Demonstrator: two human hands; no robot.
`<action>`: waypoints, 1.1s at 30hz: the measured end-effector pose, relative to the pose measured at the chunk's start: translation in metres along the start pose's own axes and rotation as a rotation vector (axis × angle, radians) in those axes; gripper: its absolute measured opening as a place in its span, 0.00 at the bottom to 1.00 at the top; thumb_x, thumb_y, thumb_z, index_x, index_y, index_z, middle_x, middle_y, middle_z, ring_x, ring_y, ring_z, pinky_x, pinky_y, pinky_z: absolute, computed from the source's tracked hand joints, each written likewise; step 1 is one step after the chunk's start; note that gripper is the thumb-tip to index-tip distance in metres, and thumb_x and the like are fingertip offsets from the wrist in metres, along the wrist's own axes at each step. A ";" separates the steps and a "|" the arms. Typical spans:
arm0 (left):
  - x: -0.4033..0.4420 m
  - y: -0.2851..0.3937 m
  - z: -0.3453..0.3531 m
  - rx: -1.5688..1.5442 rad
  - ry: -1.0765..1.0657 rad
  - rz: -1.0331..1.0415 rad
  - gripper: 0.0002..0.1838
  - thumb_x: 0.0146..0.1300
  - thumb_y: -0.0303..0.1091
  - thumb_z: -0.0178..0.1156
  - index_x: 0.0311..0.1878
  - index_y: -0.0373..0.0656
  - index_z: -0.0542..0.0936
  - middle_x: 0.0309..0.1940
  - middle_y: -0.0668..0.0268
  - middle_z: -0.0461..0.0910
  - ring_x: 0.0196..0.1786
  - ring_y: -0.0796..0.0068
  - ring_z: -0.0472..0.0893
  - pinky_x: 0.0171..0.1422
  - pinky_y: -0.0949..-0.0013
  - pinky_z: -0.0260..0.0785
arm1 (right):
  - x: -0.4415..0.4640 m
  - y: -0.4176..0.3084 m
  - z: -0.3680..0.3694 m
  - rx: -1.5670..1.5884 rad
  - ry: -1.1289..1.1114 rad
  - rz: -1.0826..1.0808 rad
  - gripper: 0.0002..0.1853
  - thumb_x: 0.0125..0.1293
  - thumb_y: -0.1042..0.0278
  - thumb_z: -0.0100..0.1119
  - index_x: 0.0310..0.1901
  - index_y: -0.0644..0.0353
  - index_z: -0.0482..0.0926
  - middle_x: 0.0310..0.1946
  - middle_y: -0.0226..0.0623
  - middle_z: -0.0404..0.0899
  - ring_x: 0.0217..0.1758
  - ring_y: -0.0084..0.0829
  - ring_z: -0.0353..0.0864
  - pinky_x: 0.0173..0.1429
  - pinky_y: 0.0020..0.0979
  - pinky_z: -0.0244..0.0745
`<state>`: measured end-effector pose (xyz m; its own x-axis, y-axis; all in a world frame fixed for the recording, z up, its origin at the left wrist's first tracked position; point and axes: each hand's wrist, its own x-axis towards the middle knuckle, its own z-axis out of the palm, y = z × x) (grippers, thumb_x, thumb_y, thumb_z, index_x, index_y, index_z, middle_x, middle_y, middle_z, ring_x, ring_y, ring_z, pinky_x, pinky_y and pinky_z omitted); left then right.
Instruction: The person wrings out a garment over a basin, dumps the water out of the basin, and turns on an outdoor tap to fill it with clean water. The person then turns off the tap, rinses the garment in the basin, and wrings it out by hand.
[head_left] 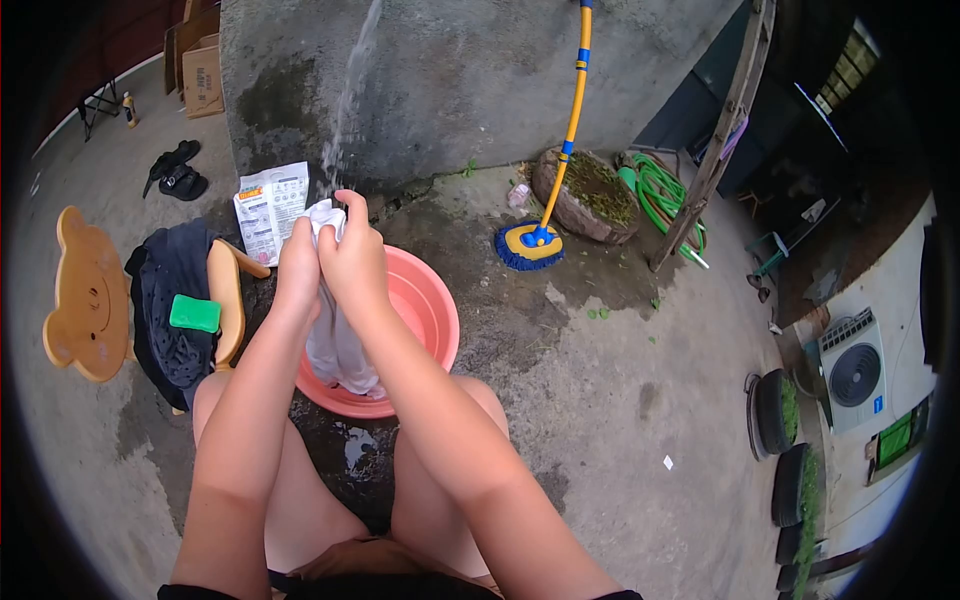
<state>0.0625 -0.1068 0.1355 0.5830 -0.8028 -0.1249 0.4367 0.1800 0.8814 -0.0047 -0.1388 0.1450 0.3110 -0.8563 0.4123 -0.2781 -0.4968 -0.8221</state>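
A wet white cloth (338, 345) hangs from both hands over a round pink basin (432, 300), its lower end down inside the basin. My left hand (299, 265) is closed round the upper part of the cloth. Close beside it, my right hand (352, 250) grips the bunched top, with the index finger raised. A white printed packet (272, 215) stands just behind the hands, near the wall. To the left, a green soap bar (195, 313) lies on dark clothing (180, 270) draped over a small bear-faced chair (92, 295).
Water runs down the concrete wall (430, 90) behind the basin. A blue and yellow mop (530, 245) leans by a stone planter (590, 200). Green hose (668, 200) lies beside a wooden post (715, 150). Black sandals (178, 172) are at the upper left; tires (776, 410) stand right.
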 end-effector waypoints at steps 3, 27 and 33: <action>-0.005 -0.001 0.003 0.052 -0.026 -0.018 0.21 0.67 0.44 0.41 0.48 0.40 0.77 0.41 0.64 0.80 0.44 0.75 0.78 0.50 0.69 0.67 | 0.005 0.002 -0.007 -0.001 0.014 0.043 0.23 0.59 0.67 0.50 0.57 0.58 0.63 0.30 0.58 0.79 0.34 0.56 0.79 0.38 0.50 0.72; 0.007 0.009 -0.007 -0.150 -0.070 -0.025 0.18 0.66 0.43 0.43 0.46 0.42 0.77 0.39 0.66 0.80 0.43 0.75 0.79 0.50 0.69 0.68 | -0.009 -0.016 -0.003 0.027 -0.040 -0.032 0.24 0.57 0.70 0.49 0.57 0.62 0.64 0.29 0.59 0.78 0.34 0.54 0.80 0.39 0.45 0.73; -0.003 0.002 -0.001 0.007 -0.019 0.016 0.21 0.66 0.44 0.41 0.47 0.40 0.77 0.40 0.64 0.80 0.43 0.76 0.79 0.49 0.70 0.68 | -0.001 -0.004 -0.004 0.026 -0.001 -0.001 0.25 0.58 0.68 0.50 0.59 0.60 0.62 0.28 0.58 0.78 0.33 0.55 0.80 0.37 0.48 0.72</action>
<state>0.0625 -0.1036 0.1373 0.5771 -0.8103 -0.1020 0.4223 0.1892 0.8865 -0.0077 -0.1368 0.1495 0.3117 -0.8559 0.4126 -0.2544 -0.4935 -0.8317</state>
